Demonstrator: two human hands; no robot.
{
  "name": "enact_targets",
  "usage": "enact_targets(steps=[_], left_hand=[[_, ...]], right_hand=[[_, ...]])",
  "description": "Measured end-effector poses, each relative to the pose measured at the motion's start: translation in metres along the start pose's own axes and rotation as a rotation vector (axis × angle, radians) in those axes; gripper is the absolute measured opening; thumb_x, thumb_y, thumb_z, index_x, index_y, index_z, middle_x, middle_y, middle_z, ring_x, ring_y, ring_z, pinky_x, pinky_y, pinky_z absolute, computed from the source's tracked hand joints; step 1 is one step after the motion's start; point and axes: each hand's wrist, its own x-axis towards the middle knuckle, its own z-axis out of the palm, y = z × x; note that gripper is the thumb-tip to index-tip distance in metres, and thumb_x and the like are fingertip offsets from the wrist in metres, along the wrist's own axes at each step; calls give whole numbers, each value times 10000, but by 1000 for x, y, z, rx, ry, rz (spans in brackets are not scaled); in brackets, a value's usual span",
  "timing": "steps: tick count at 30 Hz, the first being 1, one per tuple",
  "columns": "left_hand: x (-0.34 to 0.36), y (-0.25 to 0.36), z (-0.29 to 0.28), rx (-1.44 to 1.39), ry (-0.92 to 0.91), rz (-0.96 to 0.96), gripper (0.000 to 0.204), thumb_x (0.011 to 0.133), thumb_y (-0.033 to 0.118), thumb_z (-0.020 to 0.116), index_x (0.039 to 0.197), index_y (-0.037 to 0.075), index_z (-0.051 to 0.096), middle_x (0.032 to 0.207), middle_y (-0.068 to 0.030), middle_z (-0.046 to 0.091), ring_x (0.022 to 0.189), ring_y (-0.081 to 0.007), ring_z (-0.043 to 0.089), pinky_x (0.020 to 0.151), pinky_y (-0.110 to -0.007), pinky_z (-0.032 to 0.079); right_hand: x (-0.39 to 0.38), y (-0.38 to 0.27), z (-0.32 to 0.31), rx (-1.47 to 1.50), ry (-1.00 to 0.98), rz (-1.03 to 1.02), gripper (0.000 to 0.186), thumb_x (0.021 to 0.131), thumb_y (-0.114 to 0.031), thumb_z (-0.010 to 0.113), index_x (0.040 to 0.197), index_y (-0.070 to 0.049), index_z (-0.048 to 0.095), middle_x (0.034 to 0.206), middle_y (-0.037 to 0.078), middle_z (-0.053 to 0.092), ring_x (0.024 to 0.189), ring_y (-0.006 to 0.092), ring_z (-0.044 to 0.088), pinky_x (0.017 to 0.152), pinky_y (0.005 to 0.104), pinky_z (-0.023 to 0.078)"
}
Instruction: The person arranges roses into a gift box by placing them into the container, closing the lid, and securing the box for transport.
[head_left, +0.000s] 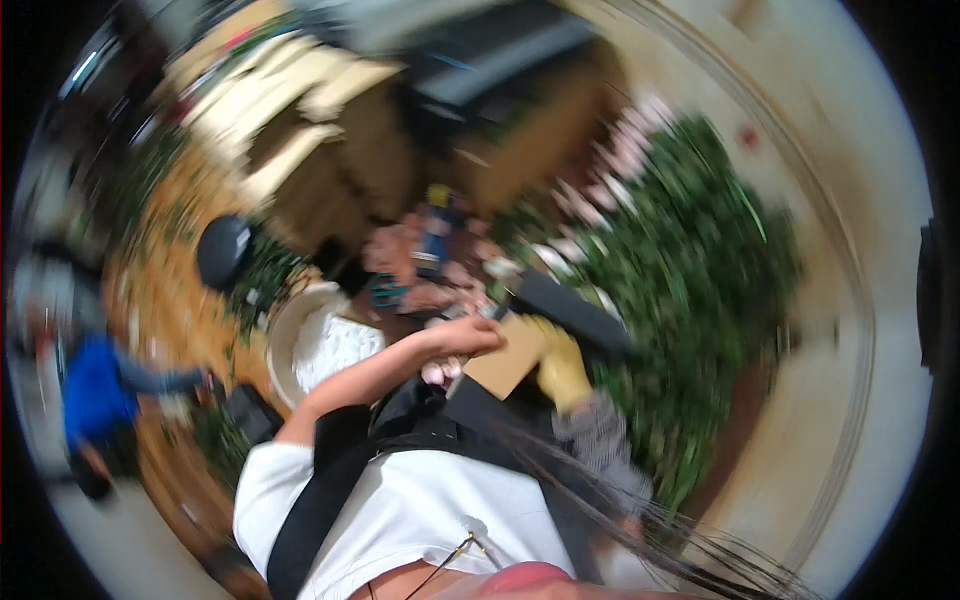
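A flat tan piece of cardboard [507,358] is in front of my waist, between my two hands. My left hand [466,338] is bare, its fingers closed at the cardboard's left edge. A yellow glove covers my right hand [562,370], which grips the right edge. Just below my left hand are small pale pink pieces [441,371], perhaps blossoms; blur hides what they are. Beyond the cardboard is a dark, long box-like object [570,312]. Farther off lie blurred pink flowers [400,250] and a blue object with a yellow top [434,235].
To the right, a big heap of green leafy stems [690,300] carries pink heads at its far end. At left stands a round tub [283,350] of white material [338,345]. Cardboard boxes [350,130] are stacked ahead. A person in blue [98,390] is at far left.
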Motion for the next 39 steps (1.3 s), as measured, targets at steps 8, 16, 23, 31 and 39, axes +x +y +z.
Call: enact_targets(steps=[8,16,23,31,39], left_hand=[[52,-56,37,392,511,253,371,942,302,694,905,-62,630,697,-162,657,623,-226,628,601,-374,492],[14,37,50,938,352,354,448,796,457,786,919,49,649,675,-123,672,611,-314,686,567,-389,554],[-19,31,101,1471,143,215,691,759,434,776,1202,-66,599,1191,-189,670,636,-188,700,545,-281,552],[-14,16,107,1531,200,362,600,713,332,762,1158,-30,587,1269,-193,634,621,-152,685,557,-273,546],[9,28,53,602,41,220,616,921,586,592,1248,64,596,1247,-199,552,1107,-341,617,952,-425,499]], right_hand=[[-20,15,-69,356,6,63,383,799,-247,739,1097,-18,660,1105,158,683,1012,349,651,885,435,523],[-27,-17,-32,-122,-220,198,674,835,-317,739,1406,-51,498,1501,117,465,1358,274,470,1091,379,413],[-11,50,-116,1153,-372,65,496,993,-257,622,1445,-105,488,1351,109,612,1245,213,570,1056,360,465],[-10,257,-96,-381,-224,522,282,762,-34,718,1041,-71,708,1201,104,686,1126,303,640,979,381,526],[-99,81,-231,-186,272,199,473,697,128,616,1131,-51,674,1180,124,705,1085,308,678,918,402,564]])
